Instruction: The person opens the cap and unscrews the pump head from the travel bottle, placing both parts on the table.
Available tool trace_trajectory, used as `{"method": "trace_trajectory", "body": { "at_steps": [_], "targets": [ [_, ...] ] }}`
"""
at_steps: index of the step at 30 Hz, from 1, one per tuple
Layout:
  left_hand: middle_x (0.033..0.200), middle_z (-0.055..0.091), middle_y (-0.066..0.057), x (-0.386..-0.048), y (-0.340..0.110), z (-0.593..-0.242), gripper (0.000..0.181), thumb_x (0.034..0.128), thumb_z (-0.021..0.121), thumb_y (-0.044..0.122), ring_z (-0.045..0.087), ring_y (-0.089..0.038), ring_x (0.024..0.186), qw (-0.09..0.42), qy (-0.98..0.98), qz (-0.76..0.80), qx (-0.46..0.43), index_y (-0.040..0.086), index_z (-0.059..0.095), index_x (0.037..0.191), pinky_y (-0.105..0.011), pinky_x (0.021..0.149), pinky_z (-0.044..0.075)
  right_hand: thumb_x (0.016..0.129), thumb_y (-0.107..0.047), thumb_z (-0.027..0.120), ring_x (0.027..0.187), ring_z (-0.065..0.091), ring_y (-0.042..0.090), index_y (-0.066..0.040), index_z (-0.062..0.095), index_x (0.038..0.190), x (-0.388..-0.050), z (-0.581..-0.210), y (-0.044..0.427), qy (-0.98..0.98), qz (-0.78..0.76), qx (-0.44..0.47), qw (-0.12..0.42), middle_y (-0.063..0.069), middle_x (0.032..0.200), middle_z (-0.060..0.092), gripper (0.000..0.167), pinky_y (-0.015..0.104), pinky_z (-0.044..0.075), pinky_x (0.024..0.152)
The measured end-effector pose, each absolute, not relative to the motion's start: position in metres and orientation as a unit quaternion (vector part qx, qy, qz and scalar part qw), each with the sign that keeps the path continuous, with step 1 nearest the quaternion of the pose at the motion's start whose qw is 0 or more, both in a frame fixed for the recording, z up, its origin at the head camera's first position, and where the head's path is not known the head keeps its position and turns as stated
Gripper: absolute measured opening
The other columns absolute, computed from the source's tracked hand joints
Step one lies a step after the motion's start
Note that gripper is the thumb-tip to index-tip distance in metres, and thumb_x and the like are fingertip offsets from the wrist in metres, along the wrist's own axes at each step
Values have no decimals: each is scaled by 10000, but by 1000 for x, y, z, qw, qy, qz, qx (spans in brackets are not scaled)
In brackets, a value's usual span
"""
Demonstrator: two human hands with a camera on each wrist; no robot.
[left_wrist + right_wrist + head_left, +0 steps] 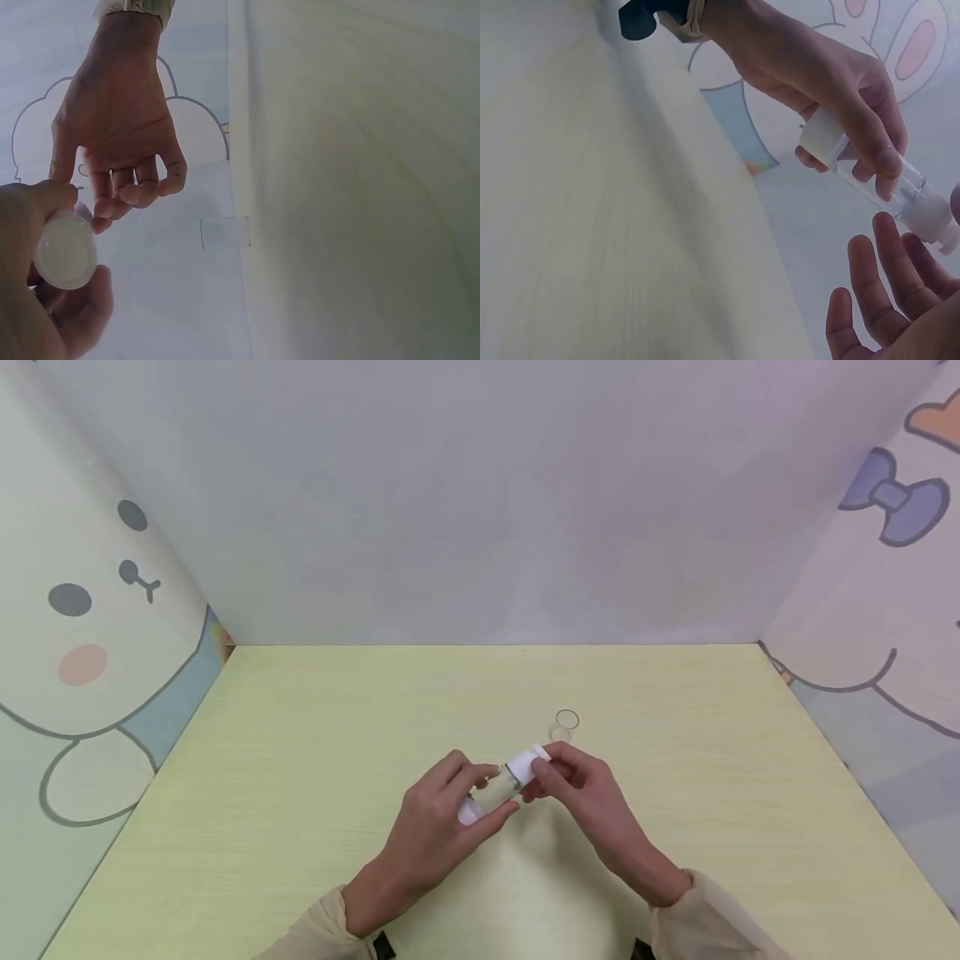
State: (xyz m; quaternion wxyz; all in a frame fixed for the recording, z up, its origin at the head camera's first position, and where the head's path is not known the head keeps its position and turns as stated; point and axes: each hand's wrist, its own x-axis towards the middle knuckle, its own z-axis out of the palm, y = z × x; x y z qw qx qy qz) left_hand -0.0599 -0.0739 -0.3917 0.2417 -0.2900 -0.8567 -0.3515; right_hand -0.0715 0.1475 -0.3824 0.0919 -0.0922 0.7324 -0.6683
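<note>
A small pump bottle [498, 787] with a clear body, a white base and a white top [527, 765] is held tilted between both hands, above the table. The left hand [438, 817] grips it around the body, fingers on one side and thumb on the other. At the upper end, the right hand [581, 793] pinches the white top between thumb and forefinger. The round white base [66, 251] faces the camera in the left wrist view. From the right wrist, the clear body [876, 178] and white collar [928, 214] show, with the right hand's other fingers [877, 296] spread loosely.
A clear cylindrical cap [566, 720] lies on the pale yellow tabletop [337, 710], just beyond the right hand. A plain grey panel [480, 502] stands behind the table, and cartoon-printed panels [90, 660] flank both sides.
</note>
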Motion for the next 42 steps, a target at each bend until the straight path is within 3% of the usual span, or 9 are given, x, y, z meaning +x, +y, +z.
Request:
{"method": "trace_trajectory", "body": {
  "at_steps": [6, 12, 20, 24, 29, 34, 42],
  "targets": [
    [913, 595, 37, -60, -72, -393, 329, 821, 897, 264, 582, -57, 752, 243, -859, -346, -288, 118, 741, 1070, -107, 621, 491, 1034, -233, 674, 857, 729, 163, 30, 646, 1150, -71, -380, 141, 719, -686, -54, 98, -9, 943, 758, 288, 316, 618, 875],
    [896, 608, 21, -61, -72, -394, 342, 815, 901, 265, 588, -64, 722, 263, -850, -344, -299, 98, 746, 1071, -109, 618, 488, 1001, -246, 723, 842, 715, 191, -40, 678, 1098, -70, -379, 137, 731, -678, -42, 67, 25, 956, 730, 231, 301, 616, 841],
    [859, 618, 31, -63, -75, -388, 274, 827, 895, 187, 578, -58, 663, 223, -819, -424, -315, 77, 757, 1036, -81, 603, 462, 993, -166, 726, 881, 721, 148, -72, 712, 1150, -71, -378, 142, 757, -645, -102, 21, 65, 1031, 728, 184, 287, 623, 825],
    [857, 609, 44, -63, -76, -386, 252, 839, 886, 178, 575, -41, 672, 227, -806, -437, -328, 108, 750, 1040, -77, 610, 466, 995, -129, 715, 947, 708, 113, -83, 715, 1186, -71, -377, 147, 771, -622, -138, 9, 52, 1094, 725, 196, 248, 600, 848],
    [864, 597, 51, -63, -76, -386, 263, 844, 885, 181, 587, -38, 684, 235, -797, -440, -339, 121, 745, 1059, -83, 622, 482, 1017, -100, 675, 1004, 698, 104, -92, 668, 1278, -68, -375, 151, 756, -631, -173, 16, -26, 1166, 719, 261, 241, 586, 885],
    [862, 591, 52, -64, -76, -386, 288, 830, 895, 180, 584, -37, 681, 236, -797, -440, -340, 117, 752, 1072, -80, 618, 477, 1025, -63, 650, 1009, 676, 124, -70, 559, 1370, -64, -373, 150, 717, -679, -156, 30, 21, 1199, 656, 357, 291, 610, 863],
    [859, 580, 38, -63, -76, -389, 320, 799, 918, 203, 573, -40, 679, 246, -810, -410, -339, 101, 760, 1058, -68, 605, 467, 1028, -135, 667, 864, 667, 100, -60, 514, 1180, -62, -361, 145, 667, -738, -59, 79, 16, 1105, 574, 228, 290, 595, 807]
  ]
}}
